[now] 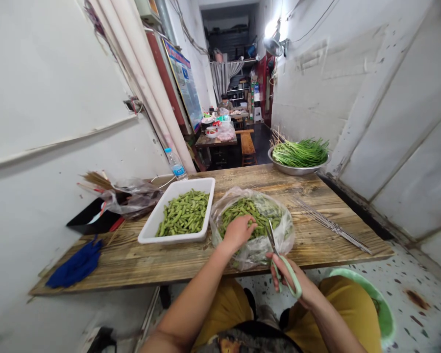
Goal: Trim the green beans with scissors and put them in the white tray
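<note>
A clear plastic bag (pixel 284 235) lies open on the wooden table, filled with green edamame pods (pixel 238 210). My left hand (pixel 238 231) reaches over the bag, its fingers closed at the pods and pinching what looks like an edamame pod. In my right hand (pixel 292 279), at the table's front edge, is a pair of scissors (pixel 273 241) with light green handles. The scissor blades point up over the bag, slightly apart, close to my left fingertips. To the left of the bag, a white plastic tray (pixel 152 238) holds more edamame pods.
A metal bowl (pixel 297 170) of long green stalks and skewers stands back right. Metal skewers (pixel 334 226) lie on the table's right. Leftward are a water bottle (pixel 176 164), plastic bags (pixel 135 196) and blue cloth (pixel 75 264). A green basin (pixel 384 309) is on the floor. Someone sits far back.
</note>
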Demonstrator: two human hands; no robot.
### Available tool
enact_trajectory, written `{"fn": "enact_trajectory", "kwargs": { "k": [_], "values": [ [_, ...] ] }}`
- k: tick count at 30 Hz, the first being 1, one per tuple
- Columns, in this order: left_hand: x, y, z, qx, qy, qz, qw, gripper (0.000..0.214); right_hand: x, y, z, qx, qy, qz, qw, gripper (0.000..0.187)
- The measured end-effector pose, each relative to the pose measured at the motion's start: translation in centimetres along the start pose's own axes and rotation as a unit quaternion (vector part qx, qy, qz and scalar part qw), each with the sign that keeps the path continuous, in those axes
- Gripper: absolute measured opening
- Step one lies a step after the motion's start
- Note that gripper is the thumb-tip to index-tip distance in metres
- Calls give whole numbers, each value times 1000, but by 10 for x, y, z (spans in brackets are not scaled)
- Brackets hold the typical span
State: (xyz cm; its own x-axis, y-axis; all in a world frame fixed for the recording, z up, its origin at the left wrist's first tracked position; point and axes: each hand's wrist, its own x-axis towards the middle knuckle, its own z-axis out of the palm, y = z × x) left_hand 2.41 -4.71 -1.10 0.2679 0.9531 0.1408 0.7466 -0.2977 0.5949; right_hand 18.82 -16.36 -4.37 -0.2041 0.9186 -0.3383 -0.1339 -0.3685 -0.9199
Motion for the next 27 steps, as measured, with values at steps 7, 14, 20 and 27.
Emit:
{"fn": "enact_trajectory", "kwargs": {
  "k": [7, 14, 20, 27],
  "values": [
    [1, 3, 8, 142, -48, -22, 989, 20, 3, 10, -5, -15, 8, -18, 1000, 41],
    [-7, 10, 1, 63, -72, 13, 995, 19, 8, 16, -3, -44, 4, -48, 998, 40],
    [-11, 12, -2, -39, -52, -6, 998, 16, 18, 16, -2, -49, 5, -58, 997, 39],
    [-10, 7, -7, -473, -127, -137, 861, 38, 10, 2, 6, -37, 6, -83, 996, 40]
  ]
}}
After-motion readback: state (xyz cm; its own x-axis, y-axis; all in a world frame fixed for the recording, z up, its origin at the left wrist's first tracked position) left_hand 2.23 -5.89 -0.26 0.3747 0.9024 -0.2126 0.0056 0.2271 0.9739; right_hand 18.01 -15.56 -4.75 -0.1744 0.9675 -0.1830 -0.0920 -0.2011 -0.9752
